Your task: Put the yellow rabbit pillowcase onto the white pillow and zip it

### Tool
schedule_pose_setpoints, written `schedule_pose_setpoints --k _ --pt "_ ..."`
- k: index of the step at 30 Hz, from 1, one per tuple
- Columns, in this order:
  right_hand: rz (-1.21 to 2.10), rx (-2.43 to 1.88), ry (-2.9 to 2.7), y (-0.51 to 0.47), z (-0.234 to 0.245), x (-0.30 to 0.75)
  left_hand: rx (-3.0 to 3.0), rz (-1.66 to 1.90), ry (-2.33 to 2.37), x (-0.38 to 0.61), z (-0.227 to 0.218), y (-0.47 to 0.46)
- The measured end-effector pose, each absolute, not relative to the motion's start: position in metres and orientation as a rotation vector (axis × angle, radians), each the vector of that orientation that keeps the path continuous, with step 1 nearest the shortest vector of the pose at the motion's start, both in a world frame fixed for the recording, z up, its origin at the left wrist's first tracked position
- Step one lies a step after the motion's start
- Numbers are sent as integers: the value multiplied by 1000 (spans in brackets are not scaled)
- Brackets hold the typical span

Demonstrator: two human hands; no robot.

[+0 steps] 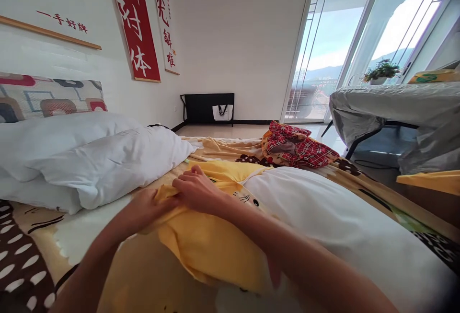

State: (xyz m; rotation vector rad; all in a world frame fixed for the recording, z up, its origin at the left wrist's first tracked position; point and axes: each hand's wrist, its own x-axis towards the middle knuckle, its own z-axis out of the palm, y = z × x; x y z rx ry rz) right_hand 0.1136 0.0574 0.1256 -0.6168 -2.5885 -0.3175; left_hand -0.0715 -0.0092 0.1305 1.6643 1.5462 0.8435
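Observation:
A yellow pillowcase with a printed animal face lies bunched in front of me on the bed. My left hand is closed on its gathered left end. Right beside it, my right hand grips the same bunched cloth, its fingers curled over the top. To the right stretches a plump white pillow; its left end disappears under the yellow cloth. How far the pillow reaches inside is hidden by the fabric and my right forearm.
White pillows are piled at the left, with a patterned cushion behind. A red plaid cloth lies at the bed's far edge. Beyond stand a folded black frame and, at right, a table under a plastic cover.

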Motion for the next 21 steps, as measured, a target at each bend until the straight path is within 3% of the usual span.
schedule_pose_setpoints --k 7,10,13,16,21 --pt "-474 -749 -2245 29 120 134 949 1061 1146 -47 105 23" --pt "-571 -661 -2284 -17 93 154 649 1075 1091 -55 95 30" --pt "-580 -705 -2328 -51 55 191 717 1171 1194 -62 98 41" --pt "-459 -945 -2110 -54 33 245 996 1422 1439 -61 128 62" --pt "-48 -1285 -1859 -24 57 301 1285 1740 1436 -34 206 117"
